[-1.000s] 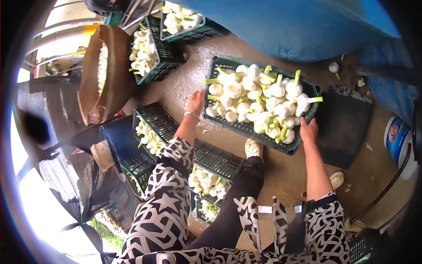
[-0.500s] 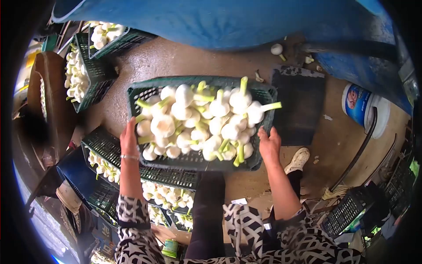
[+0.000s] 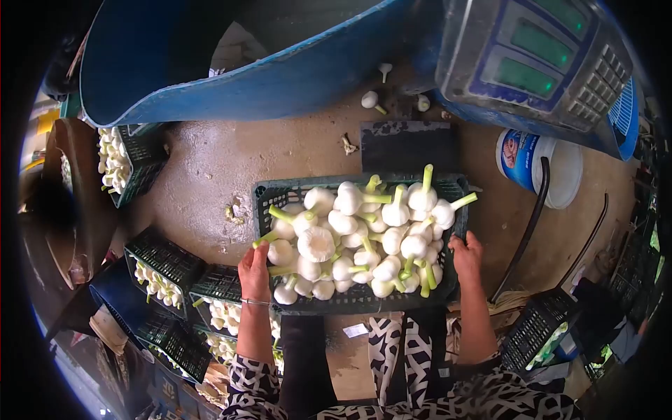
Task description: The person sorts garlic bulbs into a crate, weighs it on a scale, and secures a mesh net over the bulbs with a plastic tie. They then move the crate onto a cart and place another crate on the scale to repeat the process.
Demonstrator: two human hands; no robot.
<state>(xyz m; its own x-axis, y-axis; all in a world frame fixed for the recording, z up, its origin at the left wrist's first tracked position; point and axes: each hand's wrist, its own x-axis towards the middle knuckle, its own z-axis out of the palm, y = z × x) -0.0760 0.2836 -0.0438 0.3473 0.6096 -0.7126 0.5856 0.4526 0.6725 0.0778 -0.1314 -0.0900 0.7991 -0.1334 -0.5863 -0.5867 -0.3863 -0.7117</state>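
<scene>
A dark green plastic crate (image 3: pixel 364 302) hangs level in front of my legs, heaped with white garlic bulbs (image 3: pixel 343 222) on short green stems. My left hand (image 3: pixel 255 271) is closed on the crate's left end, a bracelet at its wrist. On the opposite end, my right hand (image 3: pixel 467 255) grips the rim, fingers curled over it. The fingers' undersides are hidden by the crate walls. Just beyond the crate's far edge is a dark flat platform (image 3: pixel 409 145) on the floor.
A digital scale display (image 3: pixel 535 52) with lit green panels stands upper right, beside a large blue tub (image 3: pixel 280 84). More garlic crates (image 3: pixel 164 255) stand at left. A white-and-blue bucket (image 3: pixel 560 175) lies on the right near a black hose (image 3: pixel 526 241). Loose bulbs (image 3: pixel 369 100) dot the wet floor.
The crate, still in both hands, sits lower and farther right in view. My view has shifted, bringing the scale display in at upper right and showing more of the blue tub.
</scene>
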